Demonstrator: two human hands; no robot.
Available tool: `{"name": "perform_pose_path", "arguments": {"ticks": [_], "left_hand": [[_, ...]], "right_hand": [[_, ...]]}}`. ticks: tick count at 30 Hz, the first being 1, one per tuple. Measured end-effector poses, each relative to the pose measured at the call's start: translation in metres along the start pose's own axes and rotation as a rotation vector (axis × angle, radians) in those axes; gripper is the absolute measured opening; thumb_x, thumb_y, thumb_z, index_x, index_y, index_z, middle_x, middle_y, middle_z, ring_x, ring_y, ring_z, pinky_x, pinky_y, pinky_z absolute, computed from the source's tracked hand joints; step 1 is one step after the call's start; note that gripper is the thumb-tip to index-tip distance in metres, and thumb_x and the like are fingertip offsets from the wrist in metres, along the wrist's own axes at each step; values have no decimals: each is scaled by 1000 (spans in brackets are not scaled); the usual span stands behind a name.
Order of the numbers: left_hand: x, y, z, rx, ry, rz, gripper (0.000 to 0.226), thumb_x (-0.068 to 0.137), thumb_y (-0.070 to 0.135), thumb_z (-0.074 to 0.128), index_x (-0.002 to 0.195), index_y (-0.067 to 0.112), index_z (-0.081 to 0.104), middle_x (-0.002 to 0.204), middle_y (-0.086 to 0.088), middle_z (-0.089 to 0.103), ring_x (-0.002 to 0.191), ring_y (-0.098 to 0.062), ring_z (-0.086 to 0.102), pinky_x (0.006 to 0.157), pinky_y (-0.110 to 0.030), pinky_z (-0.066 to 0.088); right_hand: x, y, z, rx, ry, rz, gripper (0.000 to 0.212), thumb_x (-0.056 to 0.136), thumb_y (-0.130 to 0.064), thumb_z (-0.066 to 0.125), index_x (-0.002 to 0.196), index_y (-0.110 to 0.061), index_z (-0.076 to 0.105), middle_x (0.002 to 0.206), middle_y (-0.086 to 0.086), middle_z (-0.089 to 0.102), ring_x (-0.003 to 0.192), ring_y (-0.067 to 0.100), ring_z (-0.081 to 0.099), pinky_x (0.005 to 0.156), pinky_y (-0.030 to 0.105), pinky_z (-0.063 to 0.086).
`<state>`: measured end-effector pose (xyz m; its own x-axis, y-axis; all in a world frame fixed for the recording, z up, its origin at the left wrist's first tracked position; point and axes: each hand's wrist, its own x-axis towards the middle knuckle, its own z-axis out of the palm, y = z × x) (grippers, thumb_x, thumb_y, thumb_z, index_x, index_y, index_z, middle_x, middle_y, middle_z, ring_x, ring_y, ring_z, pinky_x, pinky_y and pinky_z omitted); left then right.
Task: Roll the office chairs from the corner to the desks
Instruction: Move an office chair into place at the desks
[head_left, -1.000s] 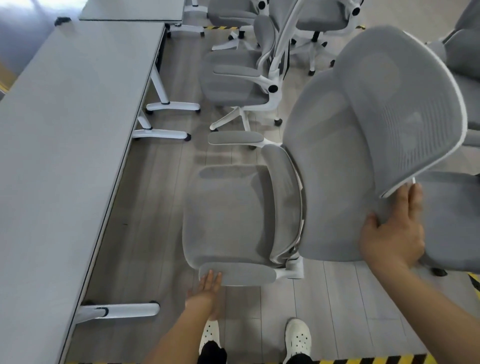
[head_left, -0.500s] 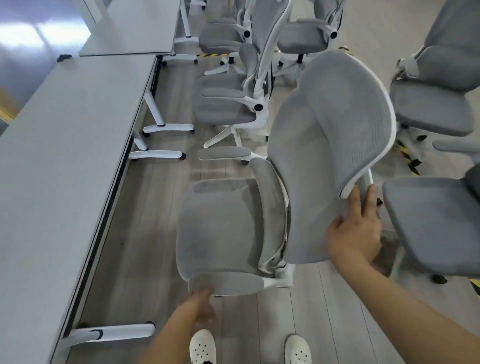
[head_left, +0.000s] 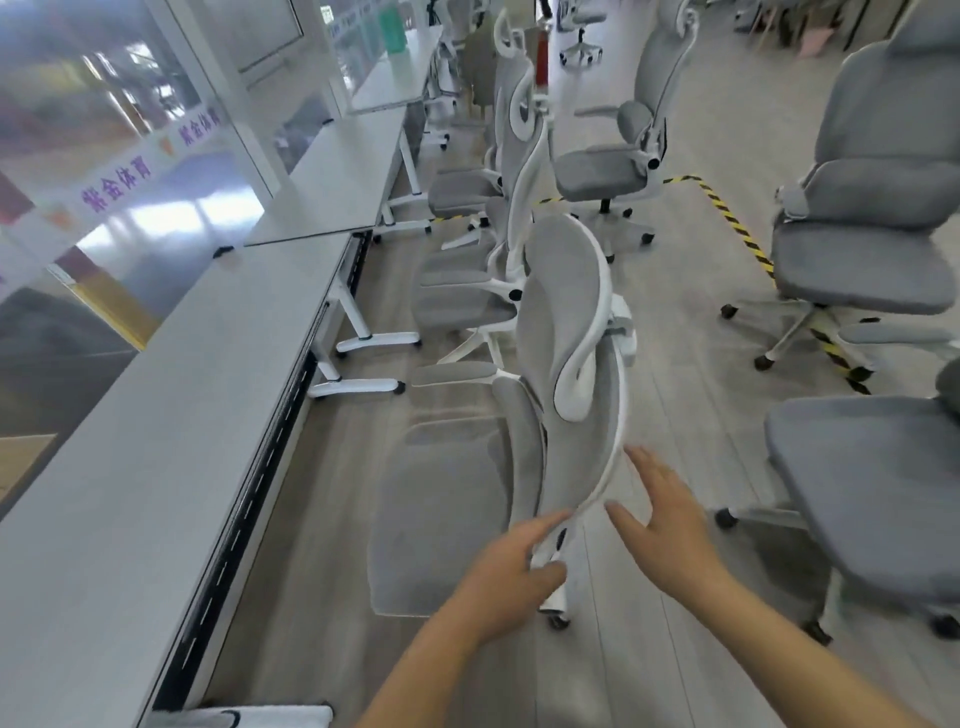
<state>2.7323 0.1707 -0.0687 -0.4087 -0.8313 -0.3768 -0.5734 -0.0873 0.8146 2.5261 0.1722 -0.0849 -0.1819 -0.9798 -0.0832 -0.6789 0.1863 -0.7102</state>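
Grey mesh meets the left hand (head_left: 511, 566), whose fingers curl round the lower white edge of the office chair (head_left: 561, 364) backrest. Just to its right, the right hand (head_left: 662, 519) hovers spread and flat, holding nothing, seemingly just off the frame. Beyond both hands the chair faces the long desk (head_left: 171, 415), its seat close beside it. Judging by this, parking is nearly finished; next comes a gentle push inward or release.
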Motion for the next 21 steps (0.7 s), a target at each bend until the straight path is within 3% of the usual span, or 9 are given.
{"name": "perform_pose_path", "arguments": {"ticks": [3,7,9,11,15,19,21], "left_hand": [[1,48,22,2,26,87,56,90,29,55,138,53,41,130,38,41,122,14,40,107,-25,40],[8,87,46,77,73,172,66,89,32,59,142,56,29,149,29,28,138,6,25,115,-26,26],[12,95,52,56,134,166,67,90,28,60,145,50,29,146,32,28,134,9,26,115,-26,26],[19,104,53,88,180,183,66,91,27,60,146,46,29,143,33,30,133,8,27,116,-26,24],[48,132,55,211,171,211,70,90,31,59,147,49,23,158,20,15,145,0,8,116,-26,12],[97,172,59,176,194,223,74,89,35,58,150,46,17,160,19,9,146,2,3,121,-36,14],[117,194,59,172,173,217,76,91,37,57,152,44,12,161,22,4,145,5,-2,121,-33,14]], "right_hand": [[-15,25,-41,84,26,29,67,93,-38,60,152,-31,29,159,-9,27,147,12,22,118,35,22],[-27,58,-96,162,111,92,58,93,-32,64,146,-28,41,153,-7,39,142,13,33,113,30,29],[-31,72,-114,201,125,126,53,93,-30,64,143,-26,47,150,-6,43,139,13,37,106,26,30],[-30,83,-126,235,123,139,50,92,-30,64,140,-28,50,147,-7,47,136,13,40,103,27,32],[-11,91,-138,307,107,148,44,91,-30,65,134,-32,54,143,-7,51,134,9,41,108,32,35],[33,92,-154,345,147,106,39,90,-31,66,128,-36,58,143,-9,50,130,8,45,105,33,38],[61,93,-168,369,178,108,37,90,-31,66,126,-36,59,140,-11,51,126,6,47,101,31,39]]}}
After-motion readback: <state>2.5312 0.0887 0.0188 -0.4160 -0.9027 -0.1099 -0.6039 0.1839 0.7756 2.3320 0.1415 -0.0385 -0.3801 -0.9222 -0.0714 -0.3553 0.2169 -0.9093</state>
